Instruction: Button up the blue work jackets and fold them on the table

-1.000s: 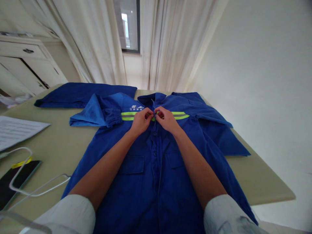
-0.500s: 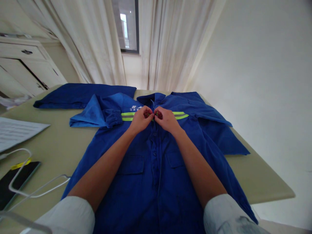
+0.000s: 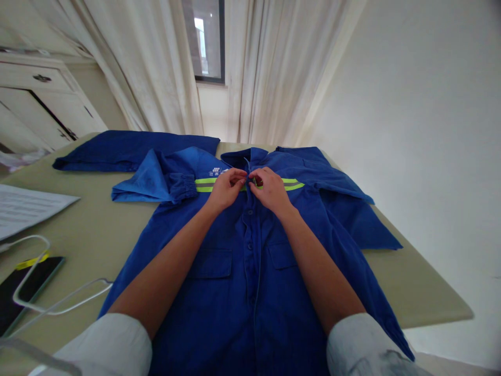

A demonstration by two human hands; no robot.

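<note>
A blue work jacket [image 3: 219, 313] lies face up, its collar at the far end and its front placket running toward me. My left hand [image 3: 227, 188] pinches the placket edge at the reflective chest stripe [image 3: 203, 185]. Facing it, my right hand [image 3: 270, 189] pinches the other side of the front, fingertips nearly touching those of the left. The fingers hide whatever button sits there. Lower on the placket, two buttons show, one [image 3: 250, 212] just below my hands. A white printed logo [image 3: 215, 171] is partly behind my left fingers.
The jacket rests on a greenish table [image 3: 422, 292]. Folded blue garments [image 3: 136, 149] lie behind it and at right [image 3: 356, 224]. At left are a printed paper sheet [image 3: 31, 209], a phone [image 3: 27, 292] and a white cable [image 3: 78, 308]. Curtains [image 3: 156, 68] hang beyond.
Both hands stay at the stripe. Their fingertips have shifted up slightly and the fingers have loosened a little, with a small change of grip on the placket.
</note>
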